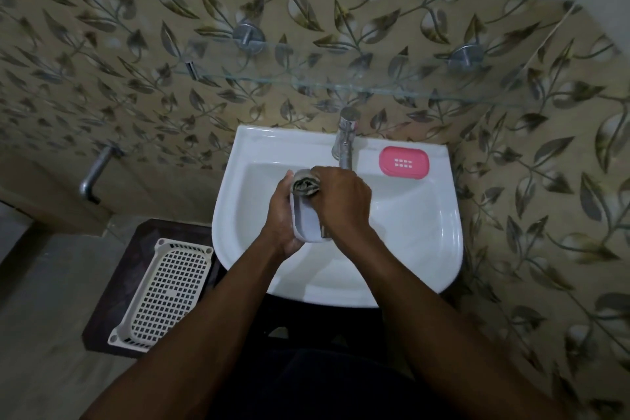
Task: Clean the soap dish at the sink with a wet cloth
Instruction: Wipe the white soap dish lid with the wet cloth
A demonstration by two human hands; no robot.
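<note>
Far to my left, on a dark stool, sits a white lattice basket (163,293). Over the white sink (426,249), my left hand (281,215) cups the pale soap dish (305,218) from its left side, gripping it firmly. The dish's long axis runs away from me, toward the tap (345,140). My right hand (342,201) is clenched around the grey cloth (304,184), pressing it into the dish's far end; the near end lies bare, toward my body. Further right, a pink slotted insert (404,162) rests on the sink's ledge.
</note>
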